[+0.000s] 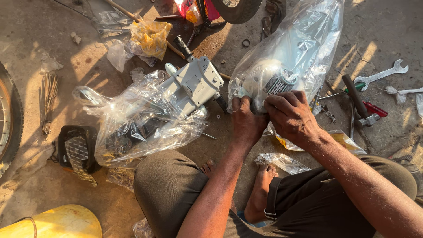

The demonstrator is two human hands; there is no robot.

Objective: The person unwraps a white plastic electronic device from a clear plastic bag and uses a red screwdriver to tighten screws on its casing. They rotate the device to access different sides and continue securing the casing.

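My left hand point(246, 120) and my right hand point(291, 115) both grip a white rounded machine part point(264, 77) wrapped in a clear plastic bag point(299, 39). The fingers pinch the bag's lower edge at the part's base. To the left a grey plastic housing point(194, 83) lies half inside another crumpled clear bag point(141, 119) on the concrete floor. I squat with bare feet point(262, 185) below the hands.
A hammer point(359, 103), a spanner point(381, 75) and a red-handled tool point(374, 109) lie at the right. A black pedal-like part point(77, 150) sits left, a wheel tyre point(11, 119) at the left edge, a yellow object point(57, 222) bottom left, a yellow bag point(150, 39) above.
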